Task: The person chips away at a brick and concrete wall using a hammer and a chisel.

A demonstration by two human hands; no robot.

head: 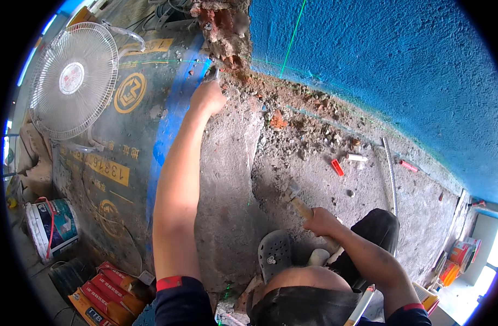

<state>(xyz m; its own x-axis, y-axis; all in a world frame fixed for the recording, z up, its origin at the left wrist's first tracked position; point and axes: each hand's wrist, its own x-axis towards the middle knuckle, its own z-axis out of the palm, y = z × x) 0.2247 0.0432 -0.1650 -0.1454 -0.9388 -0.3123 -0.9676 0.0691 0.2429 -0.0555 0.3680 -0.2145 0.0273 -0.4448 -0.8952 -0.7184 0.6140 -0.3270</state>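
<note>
My left hand (209,98) reaches far forward and is closed around a metal chisel (214,74), most of it hidden in the fist. The chisel's visible end is close to the foot of a broken brick wall edge (231,49); whether it touches cannot be made out. Nearer to my body, my right hand (323,222) grips the wooden handle of a hammer (301,207). Its head (292,190) is low over the grey concrete floor (228,183), well apart from the chisel. Crumbled rubble (302,130) lies along the base of the blue wall (375,57).
A white fan (73,79) lies on printed floor film (151,102) at left, near a bucket (53,228) and red bags (106,291). Red plastic pieces (337,167) and a metal strip (389,175) lie at right. Green laser lines (293,38) cross the wall.
</note>
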